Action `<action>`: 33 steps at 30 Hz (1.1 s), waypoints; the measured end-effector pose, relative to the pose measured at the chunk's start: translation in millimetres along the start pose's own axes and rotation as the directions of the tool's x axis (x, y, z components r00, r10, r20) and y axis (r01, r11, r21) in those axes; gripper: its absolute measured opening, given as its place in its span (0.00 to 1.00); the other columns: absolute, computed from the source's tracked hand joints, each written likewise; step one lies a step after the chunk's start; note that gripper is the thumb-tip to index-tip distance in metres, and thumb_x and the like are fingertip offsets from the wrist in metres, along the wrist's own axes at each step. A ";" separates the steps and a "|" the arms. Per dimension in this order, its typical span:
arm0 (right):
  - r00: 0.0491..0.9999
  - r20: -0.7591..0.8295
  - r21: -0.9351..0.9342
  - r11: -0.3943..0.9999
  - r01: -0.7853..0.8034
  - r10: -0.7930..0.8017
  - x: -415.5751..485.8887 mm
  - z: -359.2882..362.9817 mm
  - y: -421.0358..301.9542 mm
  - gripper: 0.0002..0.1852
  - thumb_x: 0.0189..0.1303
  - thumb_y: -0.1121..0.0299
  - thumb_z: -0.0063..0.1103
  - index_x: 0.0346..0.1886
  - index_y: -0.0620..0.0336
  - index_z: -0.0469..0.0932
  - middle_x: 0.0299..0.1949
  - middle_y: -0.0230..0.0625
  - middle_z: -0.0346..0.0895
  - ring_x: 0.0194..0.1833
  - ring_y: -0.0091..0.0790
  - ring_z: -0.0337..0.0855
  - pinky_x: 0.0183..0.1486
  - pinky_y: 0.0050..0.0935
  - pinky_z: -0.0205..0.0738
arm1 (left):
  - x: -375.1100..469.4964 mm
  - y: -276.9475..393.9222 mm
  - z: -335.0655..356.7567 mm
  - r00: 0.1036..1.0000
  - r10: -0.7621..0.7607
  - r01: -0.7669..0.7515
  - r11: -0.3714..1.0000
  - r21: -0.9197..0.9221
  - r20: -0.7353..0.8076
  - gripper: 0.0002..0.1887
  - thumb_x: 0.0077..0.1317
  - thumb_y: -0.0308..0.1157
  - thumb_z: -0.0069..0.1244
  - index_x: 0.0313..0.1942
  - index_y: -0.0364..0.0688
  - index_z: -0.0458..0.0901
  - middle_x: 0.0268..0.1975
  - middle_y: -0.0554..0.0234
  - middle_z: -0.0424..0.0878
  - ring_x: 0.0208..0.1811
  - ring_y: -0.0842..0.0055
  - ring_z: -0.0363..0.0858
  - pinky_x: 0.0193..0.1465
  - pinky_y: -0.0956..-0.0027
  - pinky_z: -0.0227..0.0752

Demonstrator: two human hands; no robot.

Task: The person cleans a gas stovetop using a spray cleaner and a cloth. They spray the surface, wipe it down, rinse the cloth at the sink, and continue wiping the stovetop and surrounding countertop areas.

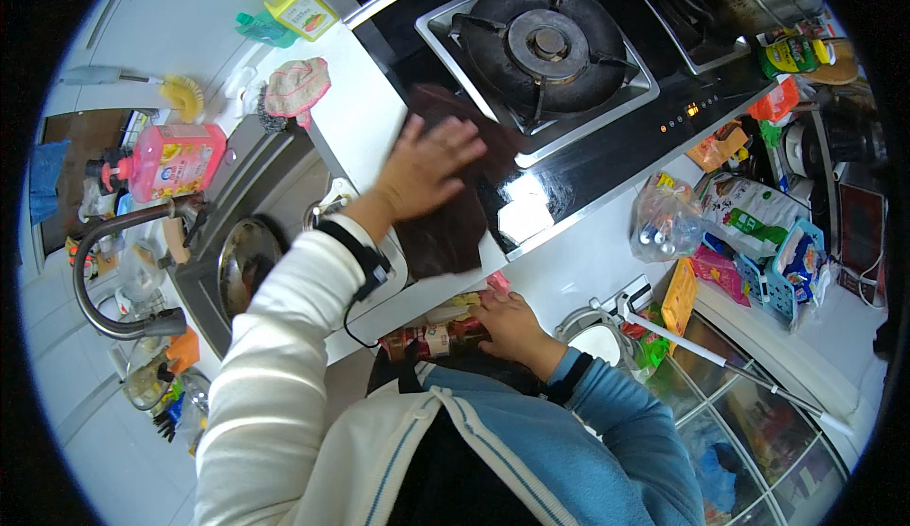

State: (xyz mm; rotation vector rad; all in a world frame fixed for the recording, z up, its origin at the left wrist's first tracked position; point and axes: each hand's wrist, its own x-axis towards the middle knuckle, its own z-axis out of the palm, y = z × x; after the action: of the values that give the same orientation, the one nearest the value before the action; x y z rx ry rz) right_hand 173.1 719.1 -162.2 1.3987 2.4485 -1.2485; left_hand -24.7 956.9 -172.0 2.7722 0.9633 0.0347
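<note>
My left hand (pixel 430 170) lies palm down with fingers apart on a dark brown cloth (pixel 448 242). Both are slightly blurred. This cloth covers part of the white counter (pixel 373 110) and overlaps the edge of the black gas hob (pixel 590 163). Below the counter edge, my right hand (pixel 517 334) rests by a bottle with a red label (pixel 434 341), which lies on its side. A small pink item (pixel 499 282) shows just beyond its fingertips. Whether the fingers grip anything is hidden.
A sink (pixel 284 163) holding a pan lid (pixel 245 263) is on the left, with a faucet (pixel 85 263) and a pink pump bottle (pixel 181 160). Round the burner (pixel 547 43) stand iron supports. A white-handled mop (pixel 711 355) leans at right, near a bag of bottles (pixel 668 220).
</note>
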 end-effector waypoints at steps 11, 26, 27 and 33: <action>0.982 0.002 -0.077 0.979 0.189 -0.189 9.3 41.3 3.5 0.20 0.45 0.64 0.68 0.45 0.57 0.81 0.43 0.37 0.82 0.55 0.42 0.74 0.61 0.41 0.63 | 32.6 -147.7 -2.7 0.642 -0.726 0.759 0.648 0.066 -0.245 0.35 0.72 0.62 0.35 0.76 0.64 0.52 0.80 0.60 0.46 0.81 0.60 0.43 0.76 0.34 0.38; 0.981 -0.081 0.009 0.984 0.177 -0.176 -3.3 -23.7 21.8 0.24 0.43 0.63 0.70 0.49 0.52 0.79 0.51 0.34 0.78 0.59 0.40 0.74 0.60 0.40 0.64 | 7.3 8.1 -13.7 0.991 0.126 -0.122 0.989 -0.081 0.042 0.36 0.65 0.52 0.53 0.73 0.60 0.62 0.78 0.62 0.55 0.80 0.64 0.49 0.76 0.38 0.38; 0.975 -0.100 -0.006 0.980 0.198 -0.197 -3.8 -27.0 24.2 0.25 0.43 0.62 0.70 0.49 0.51 0.79 0.49 0.33 0.78 0.56 0.39 0.75 0.59 0.40 0.65 | 10.6 -6.9 -15.6 0.992 0.112 -0.111 0.994 -0.022 0.051 0.36 0.65 0.51 0.52 0.73 0.60 0.62 0.78 0.63 0.55 0.79 0.64 0.50 0.76 0.39 0.38; 0.986 -0.077 0.005 0.989 0.151 -0.150 -6.4 -29.4 33.5 0.23 0.44 0.64 0.70 0.48 0.48 0.80 0.49 0.33 0.78 0.54 0.40 0.75 0.59 0.40 0.64 | 43.1 -145.8 -21.6 0.976 -0.169 0.188 0.972 0.138 -0.140 0.32 0.69 0.44 0.47 0.73 0.61 0.60 0.77 0.67 0.57 0.79 0.64 0.51 0.77 0.40 0.40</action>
State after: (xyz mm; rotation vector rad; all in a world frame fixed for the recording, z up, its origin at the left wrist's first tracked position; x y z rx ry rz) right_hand 211.2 743.0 -160.5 1.3093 2.6467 -1.2611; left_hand -81.8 1099.1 -182.2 2.8339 1.2961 0.1172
